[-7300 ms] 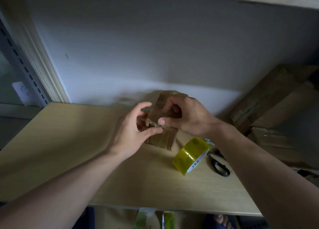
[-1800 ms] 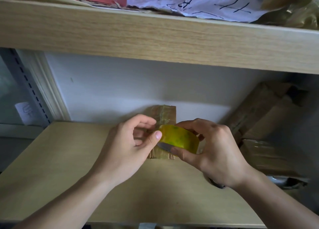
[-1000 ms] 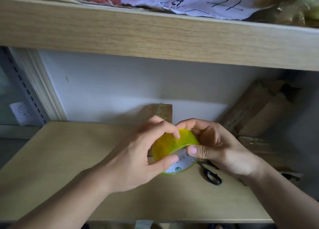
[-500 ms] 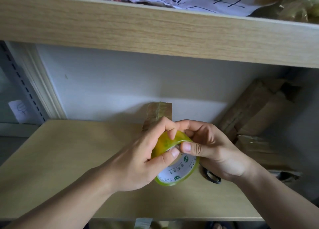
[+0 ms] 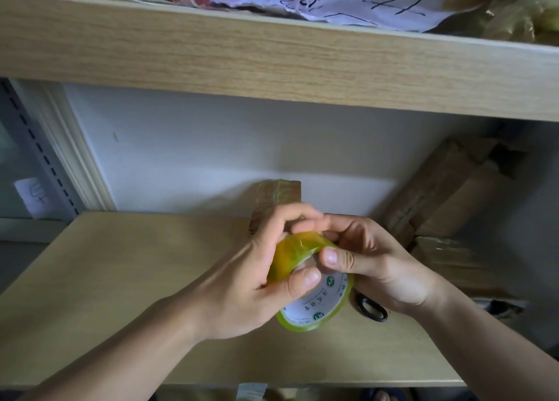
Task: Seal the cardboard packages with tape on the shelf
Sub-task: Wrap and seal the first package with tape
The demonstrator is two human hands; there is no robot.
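A yellow-green tape roll (image 5: 305, 279) with a white printed core is held above the wooden shelf (image 5: 127, 279) in both hands. My left hand (image 5: 242, 282) wraps its left side, thumb pressed on the core's face. My right hand (image 5: 375, 264) grips its right side, thumb and fingertips on the upper rim. Behind them a small cardboard package (image 5: 276, 201) wrapped in tape stands upright against the white wall, its lower part hidden by my fingers.
Black scissors (image 5: 370, 310) lie on the shelf under my right wrist, only a handle loop showing. Several cardboard packages (image 5: 453, 201) lean in the right corner. An upper shelf board (image 5: 272, 58) carries paper and boxes overhead.
The roll has tilted so its white core face shows toward me and it sits a little lower. My fingertips have shifted along its upper rim. The small package has stayed in place.
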